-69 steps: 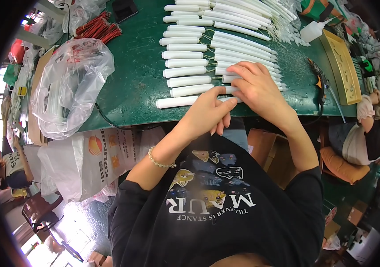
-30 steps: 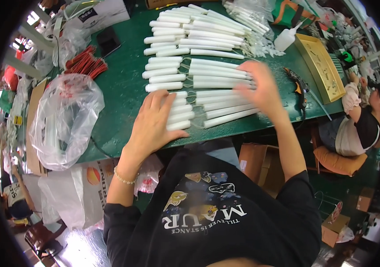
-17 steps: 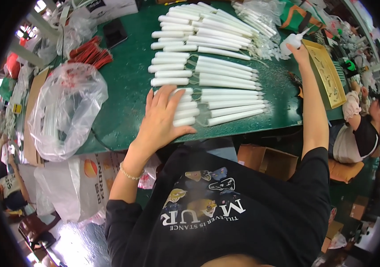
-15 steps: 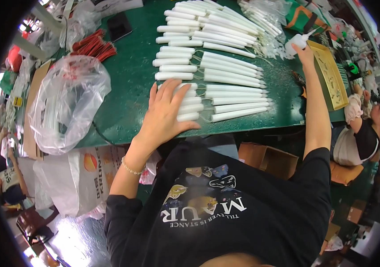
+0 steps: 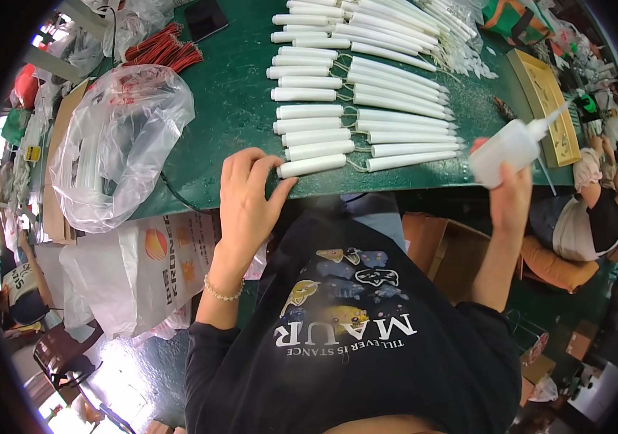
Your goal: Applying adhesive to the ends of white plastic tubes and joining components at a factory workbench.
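In my right hand [image 5: 509, 189] is a translucent white squeeze bottle [image 5: 505, 150], its thin nozzle pointing up and to the right, beyond the bench's right front edge. My left hand [image 5: 247, 192] is at the left end of the nearest short white tube [image 5: 312, 166]; thumb and forefinger are apart on either side of that end. Rows of such short tubes lie side by side, each joined by a thin wire to a long white tapered stick [image 5: 414, 160] with a pointed tip. Whether the left fingertips press on the tube is hard to see.
The green bench [image 5: 233, 130] carries a clear plastic bag [image 5: 117, 145], red wires [image 5: 164, 50], a black phone [image 5: 205, 19] and a yellow tray [image 5: 544, 105]. An open cardboard box [image 5: 446, 246] stands below the front edge. At right sits another person [image 5: 594, 210].
My right hand has brought the bottle nearer, down from the far right of the bench. My left hand has slid off the tubes to the nearest one's end. The view has shifted slightly.
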`<control>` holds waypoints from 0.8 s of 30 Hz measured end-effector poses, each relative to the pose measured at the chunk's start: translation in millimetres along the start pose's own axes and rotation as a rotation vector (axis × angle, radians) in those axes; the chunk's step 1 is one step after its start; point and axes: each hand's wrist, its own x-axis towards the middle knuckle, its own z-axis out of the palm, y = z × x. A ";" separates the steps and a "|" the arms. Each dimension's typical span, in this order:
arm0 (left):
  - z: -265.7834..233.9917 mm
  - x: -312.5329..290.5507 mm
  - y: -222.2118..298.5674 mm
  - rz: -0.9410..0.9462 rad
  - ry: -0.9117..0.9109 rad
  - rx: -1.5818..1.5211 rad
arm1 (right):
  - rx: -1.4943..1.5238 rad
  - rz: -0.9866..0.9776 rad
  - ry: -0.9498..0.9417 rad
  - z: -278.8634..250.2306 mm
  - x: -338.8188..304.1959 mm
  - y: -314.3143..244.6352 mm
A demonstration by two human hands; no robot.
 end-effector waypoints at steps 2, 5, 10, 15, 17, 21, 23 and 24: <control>4.4 -2.2 -2.0 0.050 0.021 -0.010 | -0.038 0.028 0.021 10.6 -31.8 15.7; 7.0 -2.3 0.0 0.079 0.011 -0.015 | 0.121 0.028 -0.030 25.9 -63.4 38.3; 6.0 5.7 12.9 0.028 0.014 0.003 | 0.321 0.260 0.117 61.2 -94.0 44.8; 6.7 19.5 7.9 0.185 -0.001 -0.024 | 0.187 0.328 0.060 65.0 -96.7 54.7; 11.3 21.5 6.3 0.194 -0.078 -0.091 | 0.164 0.318 0.088 64.9 -96.8 55.3; 15.1 20.1 4.6 0.214 -0.069 -0.111 | 0.130 0.200 0.192 58.9 -97.6 60.8; 16.6 19.1 6.9 0.214 -0.035 -0.079 | 0.167 0.173 0.253 59.9 -97.0 61.7; 17.6 19.4 8.1 0.212 -0.040 -0.080 | 0.169 0.152 0.279 61.6 -95.8 59.8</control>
